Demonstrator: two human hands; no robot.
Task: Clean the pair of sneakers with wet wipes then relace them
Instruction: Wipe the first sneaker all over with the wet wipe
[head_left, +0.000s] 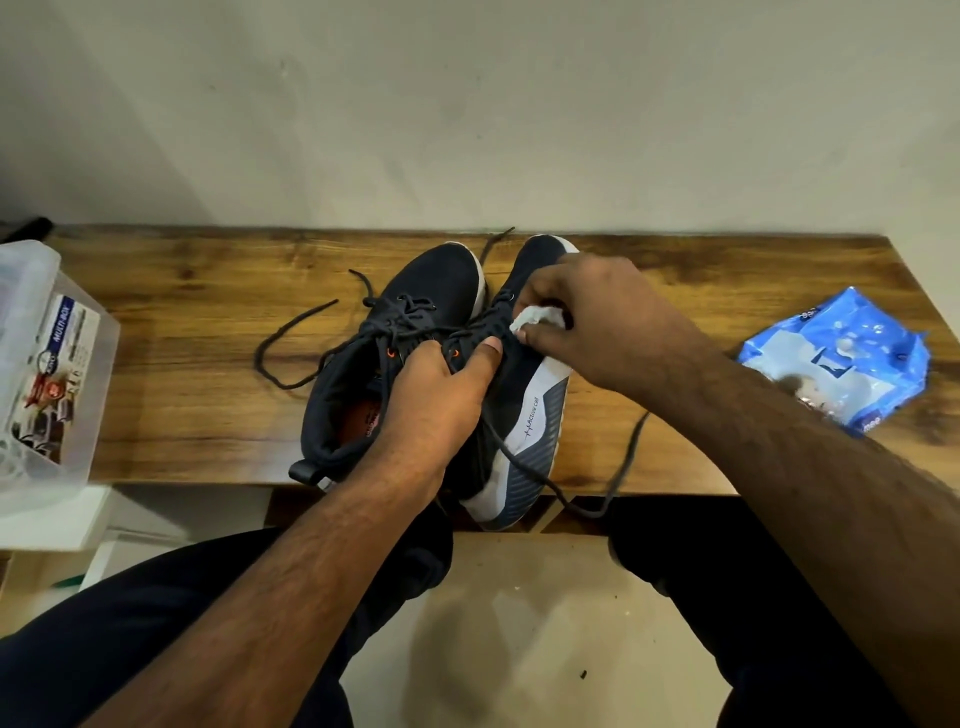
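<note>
Two dark navy sneakers stand side by side on a wooden bench (197, 374), toes toward the wall. The left sneaker (363, 364) sits upright with its loose lace (291, 338) trailing left. The right sneaker (524, 431) is tilted, showing its white and grey side panel, heel past the bench's front edge. My left hand (441, 395) grips the right sneaker at its collar, thumb on the tongue. My right hand (587, 317) holds a crumpled white wet wipe (535, 318) against the right sneaker's laced upper.
A blue wet wipes pack (836, 358) lies on the bench at the right. A clear plastic box (47, 374) with a printed label stands at the left end. The wall is right behind the bench. My knees are under the front edge.
</note>
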